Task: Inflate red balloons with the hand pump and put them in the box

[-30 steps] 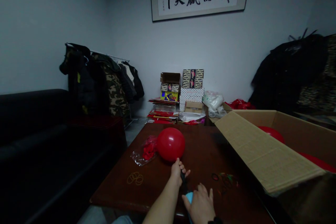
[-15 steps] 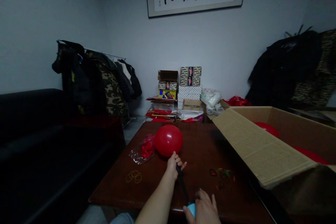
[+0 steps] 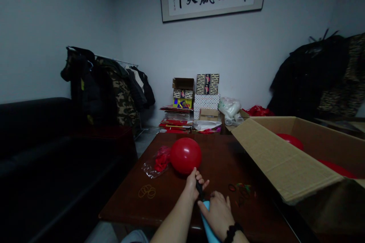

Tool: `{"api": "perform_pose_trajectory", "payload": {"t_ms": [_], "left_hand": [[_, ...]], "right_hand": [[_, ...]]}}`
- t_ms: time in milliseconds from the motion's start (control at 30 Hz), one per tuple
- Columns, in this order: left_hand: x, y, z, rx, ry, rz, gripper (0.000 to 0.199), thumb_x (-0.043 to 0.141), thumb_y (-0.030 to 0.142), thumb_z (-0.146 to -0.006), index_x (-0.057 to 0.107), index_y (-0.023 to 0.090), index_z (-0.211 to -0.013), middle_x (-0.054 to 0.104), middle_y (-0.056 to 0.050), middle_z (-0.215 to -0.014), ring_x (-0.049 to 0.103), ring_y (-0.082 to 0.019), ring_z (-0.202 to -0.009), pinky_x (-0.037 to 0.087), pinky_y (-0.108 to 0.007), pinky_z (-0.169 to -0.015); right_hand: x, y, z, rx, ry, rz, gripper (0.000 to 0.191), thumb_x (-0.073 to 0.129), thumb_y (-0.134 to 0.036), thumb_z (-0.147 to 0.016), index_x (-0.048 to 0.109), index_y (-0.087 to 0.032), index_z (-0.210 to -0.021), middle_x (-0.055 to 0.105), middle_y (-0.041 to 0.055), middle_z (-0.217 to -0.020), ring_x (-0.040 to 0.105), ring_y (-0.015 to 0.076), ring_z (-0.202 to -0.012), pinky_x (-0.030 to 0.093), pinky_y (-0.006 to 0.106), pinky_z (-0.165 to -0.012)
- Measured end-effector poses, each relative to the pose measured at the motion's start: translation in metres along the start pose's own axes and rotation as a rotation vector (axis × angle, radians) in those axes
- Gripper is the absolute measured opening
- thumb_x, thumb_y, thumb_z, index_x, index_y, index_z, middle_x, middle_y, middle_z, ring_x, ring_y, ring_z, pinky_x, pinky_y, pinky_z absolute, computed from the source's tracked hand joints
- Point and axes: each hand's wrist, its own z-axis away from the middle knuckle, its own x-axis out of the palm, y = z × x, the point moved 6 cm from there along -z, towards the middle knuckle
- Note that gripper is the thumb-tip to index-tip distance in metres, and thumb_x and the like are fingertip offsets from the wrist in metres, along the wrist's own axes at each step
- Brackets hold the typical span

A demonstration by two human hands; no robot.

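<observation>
A round, inflated red balloon (image 3: 186, 156) is over the brown table, its neck end at the fingers of my left hand (image 3: 195, 183). That hand is closed around the balloon's neck and the black nozzle end of a hand pump. My right hand (image 3: 218, 212), with a black band at the wrist, grips the pump's light blue body (image 3: 209, 228) close behind the left. Left of the balloon lies a clear plastic bag of red balloons (image 3: 162, 160). Yellowish rubber bands (image 3: 147, 191) lie nearer on the left, and small coloured bands (image 3: 243, 190) lie on the right.
An open cardboard box (image 3: 285, 159) with red balloons inside stands at the right of the table (image 3: 171, 205). Stacked boxes (image 3: 207, 100) are by the far wall. A black sofa (image 3: 51, 167) is on the left, with clothes on a rack behind it.
My right hand and the blue pump body have moved forward, closer to my left hand, and less of the black rod shows. The balloon looks slightly larger. The view has shifted a little.
</observation>
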Motion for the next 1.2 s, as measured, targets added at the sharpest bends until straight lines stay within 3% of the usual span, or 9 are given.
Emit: {"api": "perform_pose_trajectory", "payload": {"t_ms": [200, 300, 467, 633, 700, 900, 1033, 1200], "left_hand": [[-0.010, -0.004, -0.002, -0.008, 0.009, -0.038, 0.033, 0.049, 0.036, -0.091, 0.043, 0.019, -0.064, 0.042, 0.007, -0.048, 0.046, -0.010, -0.046, 0.050, -0.039, -0.078], [-0.016, -0.004, -0.002, -0.067, -0.026, -0.095, 0.032, 0.049, 0.037, -0.091, 0.045, 0.019, -0.065, 0.051, 0.003, -0.055, 0.059, -0.015, -0.059, 0.047, -0.042, -0.082], [-0.020, -0.006, -0.002, -0.118, -0.072, -0.197, 0.031, 0.048, 0.039, -0.091, 0.049, 0.018, -0.068, 0.069, -0.005, -0.088, 0.066, -0.022, -0.092, 0.041, -0.041, -0.088], [-0.018, -0.002, -0.006, -0.083, -0.083, -0.289, 0.031, 0.048, 0.037, -0.091, 0.049, 0.017, -0.067, 0.066, -0.008, -0.117, 0.060, -0.024, -0.109, 0.042, -0.039, -0.085], [-0.020, 0.002, -0.009, -0.063, -0.066, -0.314, 0.026, 0.050, 0.035, -0.089, 0.055, 0.017, -0.070, 0.067, -0.009, -0.114, 0.061, -0.023, -0.105, 0.043, -0.037, -0.081], [-0.036, 0.011, -0.020, -0.070, -0.009, -0.408, 0.017, 0.057, 0.026, -0.084, 0.066, 0.012, -0.082, 0.067, -0.007, -0.076, 0.063, -0.017, -0.075, 0.044, -0.029, -0.069], [-0.037, 0.011, -0.017, -0.076, 0.002, -0.255, 0.011, 0.061, 0.021, -0.082, 0.060, 0.014, -0.074, 0.070, -0.007, -0.085, 0.065, -0.017, -0.077, 0.044, -0.030, -0.070], [-0.021, 0.006, -0.006, -0.094, -0.024, -0.087, 0.030, 0.056, 0.034, -0.087, 0.047, 0.018, -0.064, 0.067, -0.002, -0.076, 0.066, -0.019, -0.078, 0.044, -0.036, -0.076]], "right_hand": [[0.008, 0.002, -0.016, 0.022, 0.014, 0.015, 0.050, 0.038, -0.051, -0.088, 0.067, -0.015, -0.108, 0.062, 0.0158, -0.119, 0.050, 0.0311, -0.120, 0.027, 0.057, -0.107], [0.014, 0.002, -0.014, 0.017, 0.022, 0.018, 0.047, 0.039, -0.049, -0.089, 0.068, -0.016, -0.103, 0.063, 0.0152, -0.115, 0.052, 0.0308, -0.117, 0.026, 0.058, -0.106], [0.021, 0.001, -0.010, 0.016, 0.043, 0.027, 0.045, 0.042, -0.048, -0.088, 0.068, -0.015, -0.104, 0.063, 0.0154, -0.114, 0.052, 0.0308, -0.117, 0.025, 0.057, -0.108], [0.019, 0.002, -0.011, 0.013, 0.061, 0.032, 0.047, 0.042, -0.049, -0.089, 0.068, -0.013, -0.107, 0.060, 0.0165, -0.121, 0.048, 0.0320, -0.122, 0.023, 0.058, -0.109], [0.016, 0.003, -0.011, 0.013, 0.067, 0.031, 0.047, 0.042, -0.049, -0.089, 0.068, -0.014, -0.105, 0.060, 0.0159, -0.121, 0.048, 0.0317, -0.121, 0.023, 0.058, -0.108], [0.014, 0.005, -0.008, 0.011, 0.063, 0.035, 0.047, 0.042, -0.048, -0.089, 0.070, -0.013, -0.101, 0.058, 0.0171, -0.125, 0.047, 0.0318, -0.123, 0.023, 0.057, -0.109], [0.018, 0.003, -0.009, 0.008, 0.086, 0.018, 0.046, 0.043, -0.048, -0.089, 0.069, -0.013, -0.102, 0.058, 0.0170, -0.125, 0.047, 0.0313, -0.123, 0.023, 0.057, -0.109], [0.021, 0.004, -0.013, 0.022, 0.090, -0.005, 0.047, 0.042, -0.049, -0.089, 0.068, -0.013, -0.105, 0.057, 0.0168, -0.126, 0.046, 0.0314, -0.124, 0.024, 0.057, -0.109]]}}
